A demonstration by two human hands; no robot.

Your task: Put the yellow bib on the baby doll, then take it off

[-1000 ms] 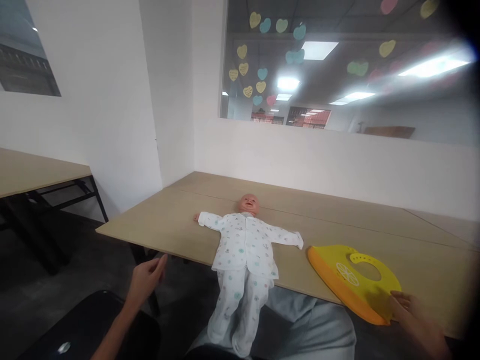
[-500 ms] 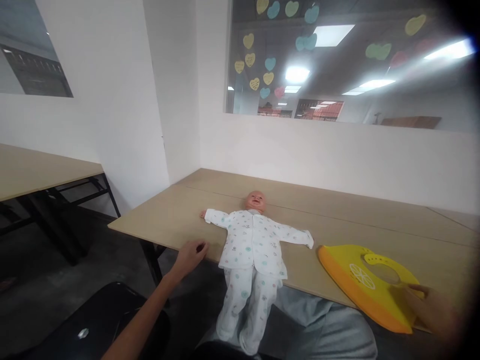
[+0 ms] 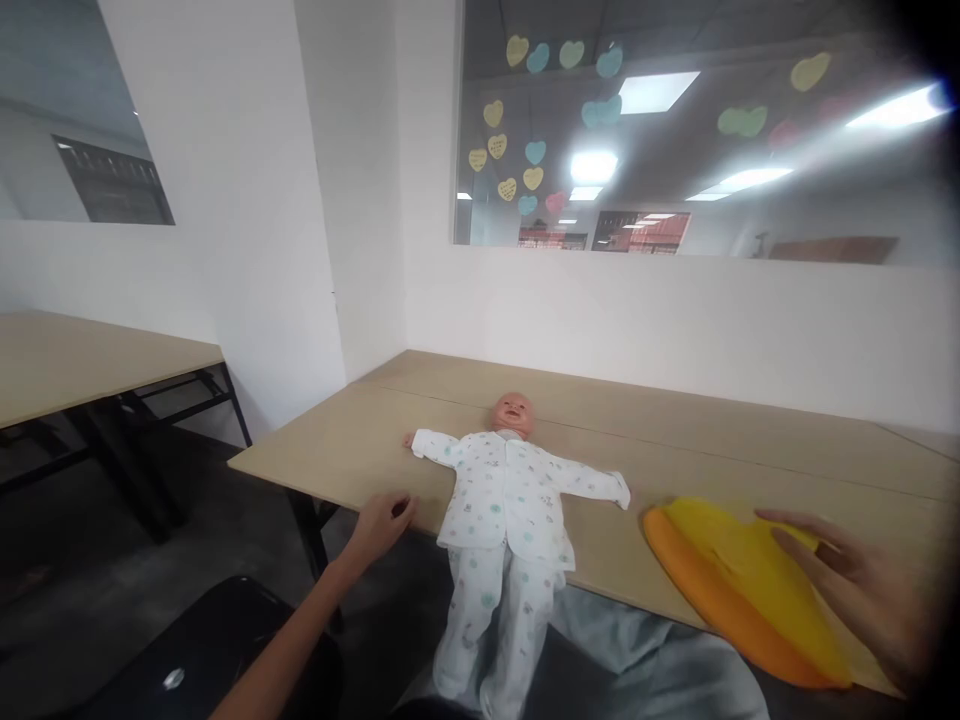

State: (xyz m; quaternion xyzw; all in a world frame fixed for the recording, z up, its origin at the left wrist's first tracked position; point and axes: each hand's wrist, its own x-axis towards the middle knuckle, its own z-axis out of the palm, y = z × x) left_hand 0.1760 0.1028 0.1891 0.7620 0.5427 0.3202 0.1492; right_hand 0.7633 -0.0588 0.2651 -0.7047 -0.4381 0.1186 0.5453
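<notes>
A baby doll [image 3: 504, 500] in white patterned pyjamas lies face up on the wooden table [image 3: 720, 450], arms spread, its legs hanging over the front edge. My left hand [image 3: 381, 524] rests at the table's front edge just left of the doll, fingers loosely curled, holding nothing. At the right, my right hand [image 3: 855, 580] grips a yellow and orange silicone bib [image 3: 742, 590], which is tilted up off the table with its orange pocket rim toward the doll.
A white wall and a window with heart-shaped notes [image 3: 525, 150] stand behind the table. A second table [image 3: 75, 355] is at the left across dark floor. A black chair [image 3: 195, 650] sits below my left arm. My grey trousers [image 3: 660, 670] show under the table edge.
My right hand has lifted and turned the bib, so its flat face no longer shows. My left hand moved from the air to the table edge beside the doll.
</notes>
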